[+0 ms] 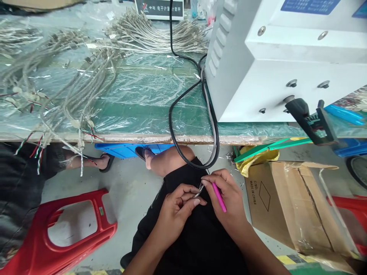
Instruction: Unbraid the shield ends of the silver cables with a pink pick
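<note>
Over my lap, my left hand [178, 204] pinches a short, silvery braided cable end [197, 194] between thumb and fingers. Close beside it on the right, my right hand [228, 194] is closed around a slim tool with a bright pink handle [219, 197]. Its thumb and forefinger meet at the upper end of the silvery piece. The tool's tip is hidden by the fingers, so its kind cannot be made out. Above both hands, a black cable loop [171, 114] hangs over the table edge.
Bundles of braided cables [94, 76] lie on the plastic-covered green table [137, 110], some overhanging its edge. A white machine [237, 84] with a black lever [311, 118] stands right. Below are a cardboard box [266, 191] and a red stool [106, 225]. Another person's leg [77, 160] is left.
</note>
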`<state>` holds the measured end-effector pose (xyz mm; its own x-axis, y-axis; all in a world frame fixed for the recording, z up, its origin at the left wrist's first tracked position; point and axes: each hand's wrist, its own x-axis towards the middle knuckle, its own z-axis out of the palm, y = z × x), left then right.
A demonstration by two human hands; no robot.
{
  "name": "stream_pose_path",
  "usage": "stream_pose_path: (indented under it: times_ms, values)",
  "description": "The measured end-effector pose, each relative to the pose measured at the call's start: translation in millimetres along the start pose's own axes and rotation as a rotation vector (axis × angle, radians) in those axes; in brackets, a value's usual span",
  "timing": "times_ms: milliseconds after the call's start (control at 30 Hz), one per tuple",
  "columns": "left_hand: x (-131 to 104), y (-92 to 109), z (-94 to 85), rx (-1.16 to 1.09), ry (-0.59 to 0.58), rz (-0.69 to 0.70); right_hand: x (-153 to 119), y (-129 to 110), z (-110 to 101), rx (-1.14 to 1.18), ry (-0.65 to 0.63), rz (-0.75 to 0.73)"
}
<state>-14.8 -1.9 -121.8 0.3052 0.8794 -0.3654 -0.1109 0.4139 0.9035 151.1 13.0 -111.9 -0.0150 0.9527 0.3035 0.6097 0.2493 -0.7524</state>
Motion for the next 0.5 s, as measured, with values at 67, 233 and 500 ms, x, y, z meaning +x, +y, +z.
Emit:
stream_pose_path:
  times_ms: [67, 233, 500]
  values:
    - [-0.2, 0.2, 0.3, -0.002, 0.007, -0.005, 0.1, -0.6, 0.4, 0.001, 0.014, 0.009]
    - [-0.6, 0.2, 2.1, -0.073, 0.020, -0.003, -2.6, -1.2, 1.9, 0.043, 0.046, 0.044]
    - [1.4, -5.4, 2.0, -0.170, 0.071, 0.027, -14.7, 4.9, 1.8, 0.121, 0.253, 0.189]
